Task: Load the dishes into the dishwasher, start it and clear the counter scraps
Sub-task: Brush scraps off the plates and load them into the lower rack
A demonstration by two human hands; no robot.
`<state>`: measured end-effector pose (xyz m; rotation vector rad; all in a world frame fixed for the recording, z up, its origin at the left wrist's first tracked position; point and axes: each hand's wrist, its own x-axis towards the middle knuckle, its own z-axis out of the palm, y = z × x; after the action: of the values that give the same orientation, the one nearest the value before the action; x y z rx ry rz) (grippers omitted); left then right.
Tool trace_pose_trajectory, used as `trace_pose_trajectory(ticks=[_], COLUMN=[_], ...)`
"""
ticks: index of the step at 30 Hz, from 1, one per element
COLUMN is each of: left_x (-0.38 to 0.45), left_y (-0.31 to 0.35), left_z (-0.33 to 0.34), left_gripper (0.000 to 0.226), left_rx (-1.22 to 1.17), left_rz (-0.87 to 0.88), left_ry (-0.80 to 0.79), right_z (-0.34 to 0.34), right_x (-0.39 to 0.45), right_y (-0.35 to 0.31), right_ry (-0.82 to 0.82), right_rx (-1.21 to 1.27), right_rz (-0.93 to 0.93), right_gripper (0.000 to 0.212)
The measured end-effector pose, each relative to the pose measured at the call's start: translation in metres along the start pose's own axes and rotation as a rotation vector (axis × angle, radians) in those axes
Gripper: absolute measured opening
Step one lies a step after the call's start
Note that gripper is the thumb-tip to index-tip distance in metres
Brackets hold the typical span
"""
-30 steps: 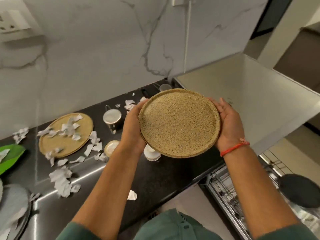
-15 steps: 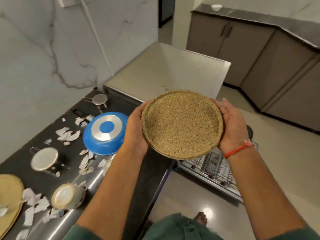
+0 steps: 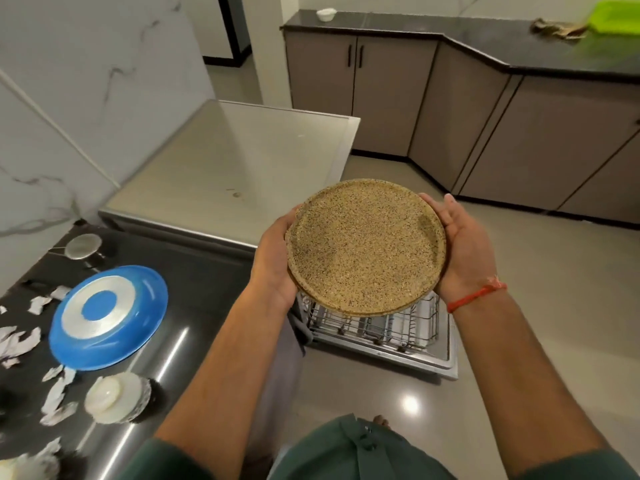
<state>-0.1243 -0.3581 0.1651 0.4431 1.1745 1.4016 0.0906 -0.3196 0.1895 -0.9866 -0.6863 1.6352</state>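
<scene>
A round speckled tan plate (image 3: 365,245) is held between both hands at chest height, above the pulled-out dishwasher rack (image 3: 381,329). My left hand (image 3: 275,263) grips its left rim, fingers hidden behind it. My right hand (image 3: 462,251) cups the right rim, a red thread round the wrist. On the black counter (image 3: 194,282) to the left lie an upturned blue pan (image 3: 107,317), an upturned white bowl (image 3: 116,400), a small steel strainer (image 3: 83,245) and several torn paper scraps (image 3: 57,393).
The dishwasher's flat top (image 3: 221,174) stands behind the counter's end. Brown cabinets (image 3: 485,133) with a dark counter run along the far wall, carrying a small white bowl (image 3: 325,13) and a green tray (image 3: 616,15). Tiled floor (image 3: 519,341) lies beside the rack.
The view has swung right from the counter toward the dishwasher. The plate, held in both hands throughout, now hangs above the open rack. The other tan plate and the cups have left the view.
</scene>
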Motion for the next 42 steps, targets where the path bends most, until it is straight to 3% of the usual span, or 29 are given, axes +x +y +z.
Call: trace_pose_trajectory(ticks=[16,34,37,42], left_x=[0.055,0.23,0.249,0.269], left_y=[-0.04,-0.079,-0.09,-0.112], left_z=[0.101,0.158,0.165,0.17], left_gripper=[0.038,0.025,0.032,0.031], left_rx=[0.137,0.189,0.21,0.298], left_rz=[-0.097,-0.371,-0.411,-0.437], left_ry=[-0.057,-0.166,-0.176,-0.131], right_z=[-0.1,-0.148,-0.163,-0.19], right_x=[0.059,0.198,0.21,0.233], right_y=[-0.033,-0.043,-0.038,-0.022], right_ry=[0.177,0.352,0.392,0.366], right_rx=[0.099,0.077,0.05,-0.023], right_rz=[0.047,0.156,0.183,0.244], right_gripper=[0.033,0.027,0.024,0.03])
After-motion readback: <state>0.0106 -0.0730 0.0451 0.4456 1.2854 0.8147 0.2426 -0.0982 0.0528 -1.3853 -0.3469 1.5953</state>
